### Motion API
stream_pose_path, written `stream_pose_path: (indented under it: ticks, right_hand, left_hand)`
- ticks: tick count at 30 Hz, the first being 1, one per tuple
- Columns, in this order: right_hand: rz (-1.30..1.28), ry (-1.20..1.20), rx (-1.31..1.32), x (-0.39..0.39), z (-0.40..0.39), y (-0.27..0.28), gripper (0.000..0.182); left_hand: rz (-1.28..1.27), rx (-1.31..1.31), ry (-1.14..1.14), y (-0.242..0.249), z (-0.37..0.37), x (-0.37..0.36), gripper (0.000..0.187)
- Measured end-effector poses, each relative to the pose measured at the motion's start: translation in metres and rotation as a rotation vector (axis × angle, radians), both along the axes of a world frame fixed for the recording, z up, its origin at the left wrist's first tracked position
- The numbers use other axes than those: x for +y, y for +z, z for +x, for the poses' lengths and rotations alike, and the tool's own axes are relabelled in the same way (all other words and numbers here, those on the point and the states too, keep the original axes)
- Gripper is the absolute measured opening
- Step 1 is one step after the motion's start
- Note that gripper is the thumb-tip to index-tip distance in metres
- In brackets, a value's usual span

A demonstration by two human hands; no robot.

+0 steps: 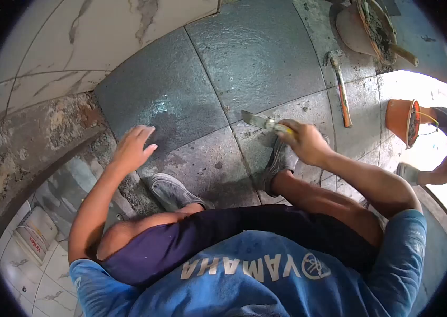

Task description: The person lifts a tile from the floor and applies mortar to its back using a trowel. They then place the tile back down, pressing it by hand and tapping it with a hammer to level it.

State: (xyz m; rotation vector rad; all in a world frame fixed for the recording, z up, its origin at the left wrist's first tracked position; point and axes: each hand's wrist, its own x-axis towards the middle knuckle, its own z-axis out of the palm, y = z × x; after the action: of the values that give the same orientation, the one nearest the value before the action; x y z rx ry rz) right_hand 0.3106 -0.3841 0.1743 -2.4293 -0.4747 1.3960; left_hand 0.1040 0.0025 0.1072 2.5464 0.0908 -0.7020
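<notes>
My right hand [305, 142] is closed around the yellow handle of a putty knife [256, 120]. Its flat metal blade points left, over the joint between the dark floor tiles and the dustier tiles nearer me. Held out above the floor on the left, my left hand [132, 150] is open, thumb apart from the fingers, with nothing in it. Beyond the hands lie large dark grey tiles [250, 63], wet and shiny in places. A thin joint [206, 68] runs between them.
A hammer [341, 90] lies on the tiles at right. Behind it, a tilted bucket [351, 29] holds mortar and a wooden-handled tool [404, 55]. Another person's limbs [437, 174] show beside an orange bucket [396, 119]. A rough, broken wall edge [38, 137] borders the left.
</notes>
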Motion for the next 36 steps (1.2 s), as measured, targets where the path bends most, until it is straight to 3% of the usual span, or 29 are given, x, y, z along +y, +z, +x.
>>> stream_pose_path:
  ticks: [4, 6, 14, 20, 23, 29, 36]
  right_hand:
    - [-0.093, 0.055, -0.175, 0.029, -0.049, -0.048, 0.038]
    - [0.062, -0.004, -0.308, 0.033, -0.075, -0.061, 0.037]
    - [-0.02, -0.088, -0.406, 0.051, -0.127, -0.08, 0.044]
    - [-0.389, 0.021, -0.206, 0.101, -0.103, -0.068, 0.041]
    - [-0.434, 0.035, -0.21, 0.114, -0.095, -0.086, 0.035]
    - [-0.469, -0.012, -0.281, 0.115, -0.108, -0.121, 0.026]
    - [-0.339, 0.037, -0.4, 0.092, -0.093, -0.14, 0.032]
  left_hand:
    - [0.034, -0.116, 0.037, -0.05, -0.026, -0.013, 0.055]
    - [0.037, -0.177, 0.072, -0.072, -0.041, -0.018, 0.056]
    - [0.006, -0.382, 0.162, -0.118, -0.065, -0.049, 0.06]
    - [-0.013, -0.457, 0.132, -0.124, -0.06, -0.063, 0.056]
    - [-0.049, -0.484, 0.145, -0.127, -0.058, -0.064, 0.056]
    - [-0.062, -0.502, 0.164, -0.133, -0.06, -0.066, 0.055]
    - [-0.063, -0.522, 0.173, -0.135, -0.064, -0.066, 0.055]
